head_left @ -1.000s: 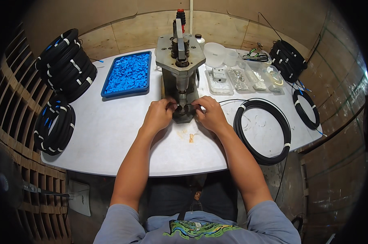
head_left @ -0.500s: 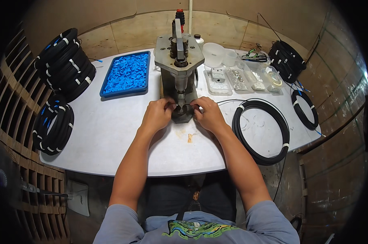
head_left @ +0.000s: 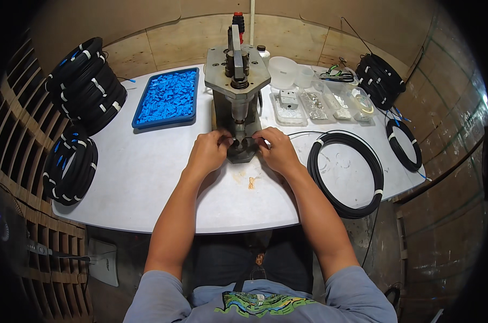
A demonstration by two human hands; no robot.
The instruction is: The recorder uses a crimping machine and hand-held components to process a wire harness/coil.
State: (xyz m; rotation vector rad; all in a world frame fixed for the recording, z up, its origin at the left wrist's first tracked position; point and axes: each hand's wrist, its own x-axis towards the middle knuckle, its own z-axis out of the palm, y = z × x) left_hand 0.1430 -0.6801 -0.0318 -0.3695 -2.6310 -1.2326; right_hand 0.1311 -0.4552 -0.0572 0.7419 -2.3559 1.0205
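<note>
In front of me stands a grey metal bench press (head_left: 238, 70), its ram lowered towards a small base. My left hand (head_left: 209, 152) is closed in a pinch at the left side of the press's lower end; what its fingertips hold is too small to make out. On the other side, my right hand (head_left: 278, 151) pinches a thin black cable (head_left: 303, 132), which runs off to the right towards a large coil of black cable (head_left: 377, 167). The fingertips of both hands face each other across the base of the press, and the spot between them is partly hidden by the ram.
Left of the press lies a blue tray (head_left: 136, 121) full of small blue parts. Clear plastic boxes (head_left: 295, 119) with small pieces stand at the right. Bundled cable coils (head_left: 88, 89) are stacked at the left edge, with more coils (head_left: 380, 81) at the far right. An orange scrap (head_left: 251, 183) lies nearer me.
</note>
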